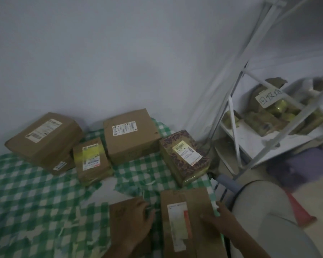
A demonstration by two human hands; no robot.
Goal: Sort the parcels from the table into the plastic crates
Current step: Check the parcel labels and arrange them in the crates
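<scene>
Several brown cardboard parcels lie on a table with a green-and-white checked cloth [26,192]. My left hand [136,218] rests flat on a small plain brown parcel [119,216] at the near edge. My right hand [219,220] grips the right side of a long labelled parcel [177,220], thumb on top. Farther back sit a patterned box [183,157], a big box [131,135], a small taped box [91,161] and a large box [45,136] stacked on another. No plastic crate is in view.
A white metal shelf rack [268,136] stands to the right, holding wrapped bundles and a handwritten tag [268,98]. A grey round seat [268,211] sits beside the table's right edge. A red-orange object [298,213] lies on the floor. A white wall backs the table.
</scene>
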